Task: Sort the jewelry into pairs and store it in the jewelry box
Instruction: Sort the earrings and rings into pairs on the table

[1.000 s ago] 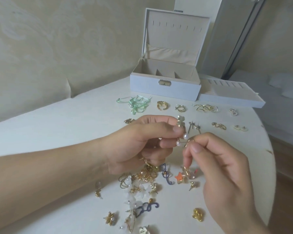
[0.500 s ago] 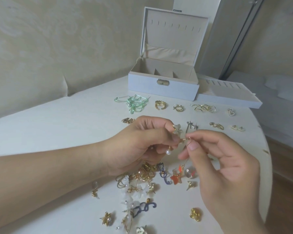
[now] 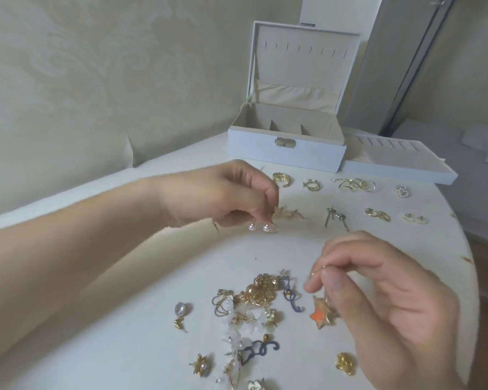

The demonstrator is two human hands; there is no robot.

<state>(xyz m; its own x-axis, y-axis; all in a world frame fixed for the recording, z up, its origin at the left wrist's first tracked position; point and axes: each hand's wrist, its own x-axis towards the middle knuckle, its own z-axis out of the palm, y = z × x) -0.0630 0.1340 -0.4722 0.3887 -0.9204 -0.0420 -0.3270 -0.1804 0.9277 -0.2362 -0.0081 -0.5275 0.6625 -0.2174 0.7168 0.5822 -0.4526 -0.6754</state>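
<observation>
The white jewelry box (image 3: pixel 286 154) stands open at the back of the table, lid up. My left hand (image 3: pixel 226 195) pinches a pair of pearl earrings (image 3: pixel 262 228) by their hooks, the pearls low over the table beside a beige butterfly pair (image 3: pixel 289 213). My right hand (image 3: pixel 378 299) hovers lower right with thumb and forefinger pinched; a faint gold glint shows at the tips, too blurred to name. Just under those fingers lies an orange star earring (image 3: pixel 319 315). A tangled pile of mixed jewelry (image 3: pixel 259 294) sits between my hands.
Pairs lie in rows before the box: gold rings (image 3: pixel 281 178), gold wire hoops (image 3: pixel 355 184), silver studs (image 3: pixel 335 218), small gold hoops (image 3: pixel 378 215), white studs (image 3: pixel 414 218). The removed tray (image 3: pixel 400 171) rests right of the box. The round table edge (image 3: pixel 471 277) curves at right.
My hands have parted. The left carried both pearl earrings left and down toward the table; the right let go of them and dropped toward the pile by the orange star.
</observation>
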